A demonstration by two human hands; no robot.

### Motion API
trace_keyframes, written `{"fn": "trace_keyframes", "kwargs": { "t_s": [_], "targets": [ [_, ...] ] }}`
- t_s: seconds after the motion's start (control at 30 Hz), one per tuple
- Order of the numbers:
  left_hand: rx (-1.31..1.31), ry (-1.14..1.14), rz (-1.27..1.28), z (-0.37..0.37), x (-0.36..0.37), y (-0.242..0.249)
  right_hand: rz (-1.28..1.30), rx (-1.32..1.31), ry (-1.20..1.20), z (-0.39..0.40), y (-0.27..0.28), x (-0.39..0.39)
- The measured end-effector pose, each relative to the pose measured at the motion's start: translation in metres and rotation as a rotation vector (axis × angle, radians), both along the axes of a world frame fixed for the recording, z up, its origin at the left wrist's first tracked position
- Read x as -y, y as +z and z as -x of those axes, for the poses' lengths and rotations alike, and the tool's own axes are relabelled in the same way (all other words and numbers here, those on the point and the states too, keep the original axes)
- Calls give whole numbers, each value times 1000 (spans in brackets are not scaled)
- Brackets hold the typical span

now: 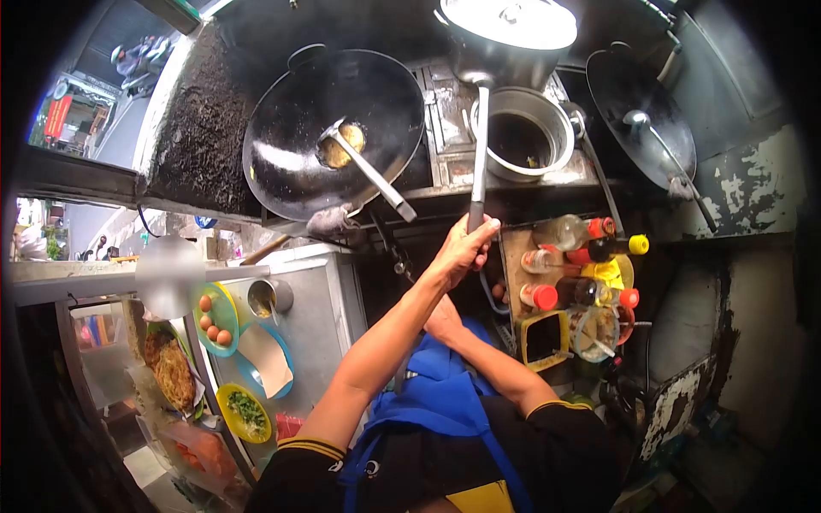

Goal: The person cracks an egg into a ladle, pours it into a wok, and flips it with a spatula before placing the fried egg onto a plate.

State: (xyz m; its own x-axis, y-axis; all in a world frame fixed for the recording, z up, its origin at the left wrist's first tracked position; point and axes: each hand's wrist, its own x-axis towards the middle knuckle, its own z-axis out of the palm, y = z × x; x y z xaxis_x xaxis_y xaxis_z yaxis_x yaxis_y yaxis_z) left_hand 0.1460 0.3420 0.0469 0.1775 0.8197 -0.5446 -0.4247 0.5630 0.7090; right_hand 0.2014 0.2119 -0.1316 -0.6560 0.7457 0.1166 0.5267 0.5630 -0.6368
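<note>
My left hand [468,248] is closed around the dark grip of a long-handled metal utensil [481,145]. Its shaft points away from me, crossing in front of an open metal pot [560,128] of dark liquid; I cannot make out its head against the lidded pot behind. Lower down, close to my blue apron [436,385], is my right hand [442,319], its fingers mostly hidden behind my left forearm. In the large black wok [282,111] at the left, a spatula [368,171] rests across a round yellowish piece of food [344,147] in oil.
A second wok [611,94] with a ladle [658,141] stands right. Sauce bottles [564,231] crowd a shelf below the pots. On the left counter are a plate of eggs [221,312], chopped greens [245,412] and a metal cup [270,297]. A lidded pot [505,64] stands at the back.
</note>
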Motion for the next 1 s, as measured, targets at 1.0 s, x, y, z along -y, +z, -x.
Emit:
{"fn": "trace_keyframes", "kwargs": {
  "t_s": [1.0],
  "targets": [
    [-705,164,68,70,353,-37,378,597,-664,-166,-141,20]
  ]
}}
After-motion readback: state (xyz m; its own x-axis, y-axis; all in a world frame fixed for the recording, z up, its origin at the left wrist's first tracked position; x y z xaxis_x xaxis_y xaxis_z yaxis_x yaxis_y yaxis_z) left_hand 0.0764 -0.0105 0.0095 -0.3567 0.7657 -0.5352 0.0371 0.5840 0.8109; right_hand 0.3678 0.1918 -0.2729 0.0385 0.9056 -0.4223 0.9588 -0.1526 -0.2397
